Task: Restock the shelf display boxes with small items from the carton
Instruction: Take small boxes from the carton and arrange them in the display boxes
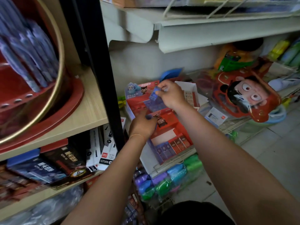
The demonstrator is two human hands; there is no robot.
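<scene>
shop: low shelf bay (pixel 211 34) in front of me, cream metal shelf lip overhead at 12 o'clock, pale tiled floor (pixel 276 143) at 3 o'clock.
surface: wire-fronted bottom shelf; two red display boxes sit on it, one behind the other.
far box: upper display box (pixel 138 103), cartoon header card, blue packs already standing in its middle rows.
near box: lower display box (pixel 170 135) at 6 o'clock of the far one, rows of blue and red packs at its front.
right hand: my right hand (pixel 172 95) pinches a small blue pack (pixel 153 94) between thumb and fingertips, held just above the far box.
left hand: my left hand (pixel 143 125) sits at the near box's header card, fingers curled down; can't tell whether it grips the card or only steadies it.
carton: not clear which box is the supply carton; the open white box (pixel 191 90) at 3 o'clock of my right hand is my guess.
step: seat the blue pack in the far box's blue row.
how: keep it upright, same face forward as its neighbours, lower it straight into the gap, let go only once it bottoms out.
risk: tight rows, so an angled entry could tip adjacent packs.
surroundings: red cartoon-face bag (pixel 246 98) at 3 o'clock, coloured rolls (pixel 170 179) below the shelf at 6 o'clock, wooden rack (pixel 90 111) with pen boxes at 9 o'clock.
</scene>
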